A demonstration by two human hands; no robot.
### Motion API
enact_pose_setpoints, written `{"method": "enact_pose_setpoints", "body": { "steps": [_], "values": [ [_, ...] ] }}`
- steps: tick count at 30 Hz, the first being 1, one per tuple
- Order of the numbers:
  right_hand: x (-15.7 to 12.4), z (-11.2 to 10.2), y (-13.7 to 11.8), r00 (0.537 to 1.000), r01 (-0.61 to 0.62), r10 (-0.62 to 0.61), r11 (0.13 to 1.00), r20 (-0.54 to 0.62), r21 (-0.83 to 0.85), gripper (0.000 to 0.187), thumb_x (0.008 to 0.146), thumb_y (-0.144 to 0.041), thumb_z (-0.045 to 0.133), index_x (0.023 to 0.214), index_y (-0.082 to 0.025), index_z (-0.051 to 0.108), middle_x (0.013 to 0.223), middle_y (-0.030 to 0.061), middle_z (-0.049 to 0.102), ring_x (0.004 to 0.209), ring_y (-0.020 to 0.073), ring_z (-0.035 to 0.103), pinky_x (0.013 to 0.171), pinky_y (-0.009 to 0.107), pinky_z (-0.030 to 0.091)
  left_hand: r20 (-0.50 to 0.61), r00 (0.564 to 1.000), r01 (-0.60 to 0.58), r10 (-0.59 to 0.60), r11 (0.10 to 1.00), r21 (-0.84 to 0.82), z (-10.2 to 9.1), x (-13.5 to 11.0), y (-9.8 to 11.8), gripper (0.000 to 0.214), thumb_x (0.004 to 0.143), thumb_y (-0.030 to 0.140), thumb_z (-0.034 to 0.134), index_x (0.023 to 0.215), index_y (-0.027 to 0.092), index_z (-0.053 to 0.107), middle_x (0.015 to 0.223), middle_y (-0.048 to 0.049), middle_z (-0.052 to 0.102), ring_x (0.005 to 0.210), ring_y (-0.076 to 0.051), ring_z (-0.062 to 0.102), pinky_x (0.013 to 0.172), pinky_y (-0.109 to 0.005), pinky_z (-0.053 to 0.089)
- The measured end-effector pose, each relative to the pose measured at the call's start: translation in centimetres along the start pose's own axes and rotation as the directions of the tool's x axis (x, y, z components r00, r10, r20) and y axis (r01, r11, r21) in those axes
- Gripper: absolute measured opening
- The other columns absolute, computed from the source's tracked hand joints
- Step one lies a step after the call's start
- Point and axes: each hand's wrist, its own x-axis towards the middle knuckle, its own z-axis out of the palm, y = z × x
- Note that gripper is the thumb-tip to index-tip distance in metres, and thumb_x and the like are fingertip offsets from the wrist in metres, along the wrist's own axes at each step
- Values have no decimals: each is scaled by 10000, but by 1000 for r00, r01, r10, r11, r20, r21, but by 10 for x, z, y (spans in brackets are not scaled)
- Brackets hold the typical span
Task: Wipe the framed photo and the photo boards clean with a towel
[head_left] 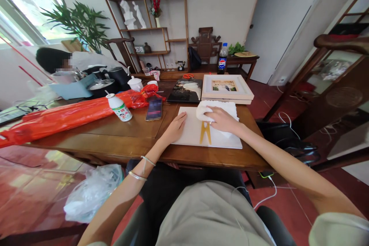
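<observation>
A flat white board (190, 134) lies on the wooden table in front of me. My left hand (176, 126) rests on its left edge, fingers stretched out and holding nothing. My right hand (221, 118) is closed on a wad of white cloth (204, 110), pressed down near the board's upper middle; it could also be soft paper. More white sheet material (230, 107) with a ruffled edge spreads under and behind that hand. Just below the wad, a yellow A-shaped piece (205, 133) lies on the board, its top partly covered.
Behind the board are a white picture frame (245, 89), a dark picture panel (180, 94), orange-handled scissors (188, 76) and a cola bottle (222, 59). Leftward are a phone (154, 109), white bottle (119, 107) and red plastic-wrapped bundle (75, 113). A person (86, 59) is at the far left.
</observation>
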Motion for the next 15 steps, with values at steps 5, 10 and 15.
{"method": "enact_pose_setpoints", "body": {
  "steps": [5, 10, 15],
  "values": [
    [-14, 2, -29, 996, 30, -25, 998, 82, -54, 401, 709, -56, 519, 1078, -129, 658, 1329, 196, 505, 1291, 331, 392, 1004, 505, 351, 2, 1000, 4, -4, 1000, 8, 0, 0, 1, 484, 922, 263, 287, 1309, 47, 482, 1423, -171, 426, 1349, -228, 360, 1145, -409, 258],
    [-56, -9, -77, 982, 132, -128, 991, 136, -22, 418, 688, -87, 570, 1092, -145, 664, 1409, 186, 428, 1347, 338, 299, 1070, 525, 268, -25, 1000, -5, 5, 1000, -11, 0, 0, 2, 462, 916, 248, 293, 1301, 89, 495, 1418, -144, 441, 1342, -230, 372, 1137, -427, 273],
    [-49, -15, -75, 983, 136, -134, 991, 122, -10, 395, 687, -99, 575, 1063, -159, 679, 1371, 171, 482, 1301, 321, 385, 1054, 485, 312, -6, 1000, -13, 13, 1000, 7, -1, 0, 1, 464, 918, 254, 292, 1307, 95, 490, 1421, -135, 440, 1343, -226, 371, 1136, -421, 278]
  ]
}}
